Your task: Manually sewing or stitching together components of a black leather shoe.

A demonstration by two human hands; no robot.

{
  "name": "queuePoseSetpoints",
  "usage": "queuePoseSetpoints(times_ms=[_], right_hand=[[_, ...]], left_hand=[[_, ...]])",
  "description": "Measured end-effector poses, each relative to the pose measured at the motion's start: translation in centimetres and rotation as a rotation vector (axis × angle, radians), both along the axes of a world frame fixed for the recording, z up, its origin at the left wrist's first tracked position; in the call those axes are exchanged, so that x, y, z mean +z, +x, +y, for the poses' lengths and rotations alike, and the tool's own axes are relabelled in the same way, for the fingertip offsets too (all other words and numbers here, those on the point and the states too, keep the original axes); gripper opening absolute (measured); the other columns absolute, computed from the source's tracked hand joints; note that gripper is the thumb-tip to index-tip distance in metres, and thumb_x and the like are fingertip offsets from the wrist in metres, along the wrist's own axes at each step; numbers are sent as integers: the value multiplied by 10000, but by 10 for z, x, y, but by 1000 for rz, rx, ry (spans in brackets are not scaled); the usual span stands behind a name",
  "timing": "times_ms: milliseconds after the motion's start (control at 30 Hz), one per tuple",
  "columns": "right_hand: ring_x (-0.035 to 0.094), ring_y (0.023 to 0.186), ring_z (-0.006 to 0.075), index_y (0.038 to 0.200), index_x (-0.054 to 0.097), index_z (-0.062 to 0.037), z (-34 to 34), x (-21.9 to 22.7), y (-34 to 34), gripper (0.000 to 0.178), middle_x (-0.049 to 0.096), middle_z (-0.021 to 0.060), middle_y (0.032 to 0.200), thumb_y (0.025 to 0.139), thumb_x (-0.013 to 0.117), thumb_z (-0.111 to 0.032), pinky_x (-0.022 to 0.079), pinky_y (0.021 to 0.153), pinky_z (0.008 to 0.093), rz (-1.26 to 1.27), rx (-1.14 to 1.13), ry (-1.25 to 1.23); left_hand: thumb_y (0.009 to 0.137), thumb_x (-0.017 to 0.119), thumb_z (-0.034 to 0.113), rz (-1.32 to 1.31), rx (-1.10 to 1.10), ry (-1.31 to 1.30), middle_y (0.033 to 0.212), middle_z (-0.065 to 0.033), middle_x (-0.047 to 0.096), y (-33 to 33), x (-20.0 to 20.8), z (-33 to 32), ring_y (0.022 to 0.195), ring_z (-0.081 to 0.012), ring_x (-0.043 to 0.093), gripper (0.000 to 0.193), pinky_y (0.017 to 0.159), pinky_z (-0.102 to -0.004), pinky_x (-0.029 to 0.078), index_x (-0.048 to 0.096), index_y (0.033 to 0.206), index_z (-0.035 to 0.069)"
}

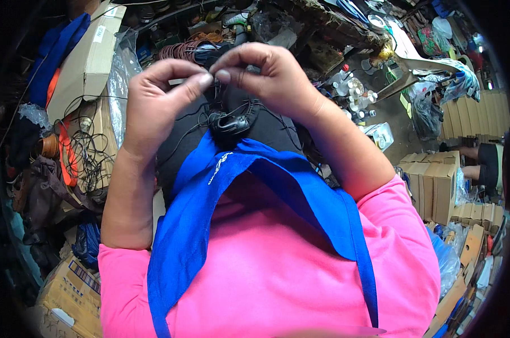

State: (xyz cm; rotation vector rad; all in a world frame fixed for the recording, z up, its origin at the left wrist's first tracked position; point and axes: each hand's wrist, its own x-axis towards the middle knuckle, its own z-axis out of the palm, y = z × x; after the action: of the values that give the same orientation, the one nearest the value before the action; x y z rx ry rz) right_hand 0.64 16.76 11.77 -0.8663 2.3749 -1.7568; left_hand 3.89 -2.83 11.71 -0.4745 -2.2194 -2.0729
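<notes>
Both hands are raised in front of my chest with their fingertips meeting. My left hand (pixel 156 104) is closed in a pinch, thumb against forefinger. Opposite it, my right hand (pixel 274 70) pinches too, its thumb and forefinger tips almost touching those of the left. Whatever lies between the fingertips is too small to make out. Below them a black shoe (pixel 232 123) rests on my lap, at the top of the blue apron (pixel 198 174). Dark thin cords (pixel 277 115) trail loosely around the shoe over my dark trousers.
At my left, tangled black thread (pixel 88 149) lies on a board beside an orange strip (pixel 68 155) and an upright cardboard piece (pixel 88 65). Several small bottles (pixel 353 93) stand ahead on the right. Cardboard boxes (pixel 432 186) are stacked farther right, near another person's legs (pixel 471 163).
</notes>
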Motion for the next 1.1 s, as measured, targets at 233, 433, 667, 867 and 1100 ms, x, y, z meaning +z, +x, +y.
queuePoseSetpoints(times_ms=[233, 433, 667, 867, 1100], right_hand=[[587, 901, 87, 1023, 657, -36, 17, -3, -20, 198, 649, 28, 937, 869, 653, -160, 474, 797, 249, -126, 135, -121], [617, 848, 262, 968, 676, -80, 63, -63, -18, 219, 615, 110, 920, 775, 708, -179, 501, 758, 340, 174, -11, 571], [609, 780, 281, 932, 683, -107, 76, -100, 2, 178, 595, 92, 828, 754, 692, -118, 506, 671, 355, 285, -71, 555], [580, 779, 279, 992, 684, -140, 74, -103, 21, 266, 579, 87, 799, 731, 653, -96, 457, 709, 397, 336, -112, 568], [555, 815, 236, 1126, 632, -125, 72, -105, 30, 396, 556, 57, 830, 735, 665, -73, 397, 801, 383, 373, -127, 627]], left_hand=[[947, 515, 137, 151, 18, 431, 931, -120, 675, -43, -6, -4, 882, -189, 645, 163, 801, -285, 498, 622, 994, 23], [911, 524, 115, -262, 86, -281, 876, -4, 612, -47, -38, -20, 758, -81, 526, 164, 726, -234, 435, 626, 1027, 60], [798, 654, 174, 39, -294, -717, 786, -118, 547, -36, -120, 25, 769, -255, 567, 168, 713, -346, 456, 646, 868, 21], [828, 485, 35, 99, 25, -845, 998, -165, 541, -59, -96, -14, 841, -273, 567, 181, 797, -361, 455, 592, 972, 6], [751, 552, -104, 55, -102, -594, 794, -72, 514, -16, -98, 9, 700, -189, 558, 335, 643, -303, 473, 680, 1013, 62]])
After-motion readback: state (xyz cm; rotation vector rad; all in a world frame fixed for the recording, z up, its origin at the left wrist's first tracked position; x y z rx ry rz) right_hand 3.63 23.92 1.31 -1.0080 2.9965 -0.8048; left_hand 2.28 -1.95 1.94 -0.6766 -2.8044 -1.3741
